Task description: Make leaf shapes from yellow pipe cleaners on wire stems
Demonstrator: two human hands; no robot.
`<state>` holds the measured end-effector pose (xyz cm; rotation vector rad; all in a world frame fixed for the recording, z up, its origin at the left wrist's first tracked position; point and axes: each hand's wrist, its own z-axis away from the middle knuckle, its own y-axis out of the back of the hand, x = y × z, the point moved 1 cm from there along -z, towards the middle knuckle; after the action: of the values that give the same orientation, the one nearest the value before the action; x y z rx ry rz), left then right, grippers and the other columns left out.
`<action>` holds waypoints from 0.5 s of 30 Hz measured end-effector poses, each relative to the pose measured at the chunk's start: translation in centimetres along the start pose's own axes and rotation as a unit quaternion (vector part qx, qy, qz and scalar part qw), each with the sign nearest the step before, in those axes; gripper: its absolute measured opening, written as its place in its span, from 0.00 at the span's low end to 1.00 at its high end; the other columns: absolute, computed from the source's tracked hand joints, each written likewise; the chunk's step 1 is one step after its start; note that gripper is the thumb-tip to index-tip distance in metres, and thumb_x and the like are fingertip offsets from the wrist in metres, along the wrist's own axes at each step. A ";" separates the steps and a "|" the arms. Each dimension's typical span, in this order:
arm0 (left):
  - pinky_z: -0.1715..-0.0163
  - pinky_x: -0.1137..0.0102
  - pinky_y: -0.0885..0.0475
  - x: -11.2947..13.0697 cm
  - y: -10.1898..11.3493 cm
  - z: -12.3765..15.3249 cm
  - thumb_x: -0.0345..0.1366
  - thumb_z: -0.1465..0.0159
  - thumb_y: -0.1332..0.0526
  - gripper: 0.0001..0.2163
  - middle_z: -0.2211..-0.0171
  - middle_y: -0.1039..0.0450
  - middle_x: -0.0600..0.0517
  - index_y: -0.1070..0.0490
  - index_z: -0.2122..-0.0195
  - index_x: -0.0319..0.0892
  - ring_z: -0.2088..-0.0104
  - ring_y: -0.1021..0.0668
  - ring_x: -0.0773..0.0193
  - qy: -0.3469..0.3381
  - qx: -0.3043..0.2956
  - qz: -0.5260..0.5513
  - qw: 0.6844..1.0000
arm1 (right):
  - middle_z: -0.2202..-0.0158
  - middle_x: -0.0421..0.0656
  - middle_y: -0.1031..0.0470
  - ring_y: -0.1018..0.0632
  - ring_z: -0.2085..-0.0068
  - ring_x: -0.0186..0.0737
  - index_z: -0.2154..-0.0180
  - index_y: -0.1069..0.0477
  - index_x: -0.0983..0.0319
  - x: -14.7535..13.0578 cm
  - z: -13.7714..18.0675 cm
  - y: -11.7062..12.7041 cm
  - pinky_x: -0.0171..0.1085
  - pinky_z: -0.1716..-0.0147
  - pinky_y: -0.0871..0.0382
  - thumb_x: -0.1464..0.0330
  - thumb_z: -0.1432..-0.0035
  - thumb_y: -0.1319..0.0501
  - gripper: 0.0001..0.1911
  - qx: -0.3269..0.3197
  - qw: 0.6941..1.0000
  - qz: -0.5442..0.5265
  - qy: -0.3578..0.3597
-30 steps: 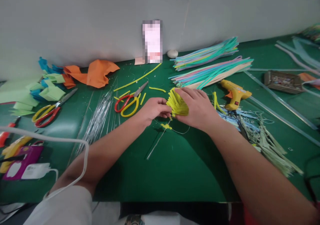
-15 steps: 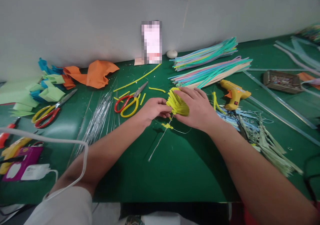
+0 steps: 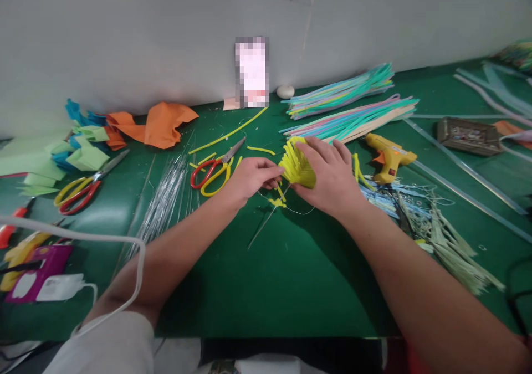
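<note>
A fan-shaped bundle of yellow pipe-cleaner pieces (image 3: 294, 164) lies on the green table (image 3: 291, 274) in the middle. My right hand (image 3: 330, 177) wraps over its right side, fingers curled round it. Pinching at the bundle's lower left end, my left hand (image 3: 250, 178) has its fingers closed. A thin silver wire (image 3: 266, 224) with a yellow knot on it runs from under the bundle toward me.
Red-and-yellow scissors (image 3: 214, 169) lie left of my left hand, a second pair (image 3: 83, 185) farther left. A yellow glue gun (image 3: 388, 155) sits to the right, pastel pipe cleaners (image 3: 349, 120) behind. Silver wires (image 3: 164, 196), orange and green paper scraps (image 3: 162, 123), white cable (image 3: 103, 238).
Both hands have lifted and tilted the yellow bundle slightly away from me, so it stands more upright. The wire's near end has shifted with it.
</note>
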<state>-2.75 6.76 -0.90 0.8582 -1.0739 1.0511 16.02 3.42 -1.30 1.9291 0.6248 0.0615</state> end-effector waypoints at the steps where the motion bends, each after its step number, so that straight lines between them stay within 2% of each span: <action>1: 0.73 0.70 0.28 0.0 0.1 0.0 0.36 0.45 0.31 0.08 0.76 0.23 0.48 0.25 0.74 0.37 0.78 0.24 0.68 0.000 0.000 0.000 1.000 | 0.35 0.53 0.40 0.37 0.37 0.58 0.36 0.46 0.60 0.0 0.0 -0.1 0.57 0.37 0.53 0.61 0.48 0.38 0.39 0.000 1.000 0.003 0.004; 8: 0.72 0.70 0.28 -0.1 -0.2 0.2 0.35 0.46 0.30 0.07 0.74 0.22 0.46 0.23 0.73 0.37 0.75 0.21 0.65 0.015 0.025 0.036 0.999 | 0.36 0.51 0.41 0.36 0.39 0.58 0.37 0.43 0.58 0.0 -0.1 -0.2 0.57 0.38 0.51 0.61 0.47 0.39 0.36 0.008 1.000 0.015 0.005; 15: 0.66 0.66 0.24 0.7 -1.0 0.8 0.31 0.46 0.31 0.05 0.75 0.22 0.47 0.25 0.70 0.36 0.75 0.20 0.64 0.026 0.053 0.093 0.994 | 0.36 0.53 0.40 0.35 0.39 0.59 0.39 0.40 0.59 -0.6 -0.2 0.2 0.57 0.39 0.50 0.63 0.47 0.40 0.33 0.040 0.999 0.025 -0.006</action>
<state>-1.94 5.94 -0.07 0.8221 -1.0770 1.2890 15.51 3.22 -0.88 2.0204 0.5782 0.0581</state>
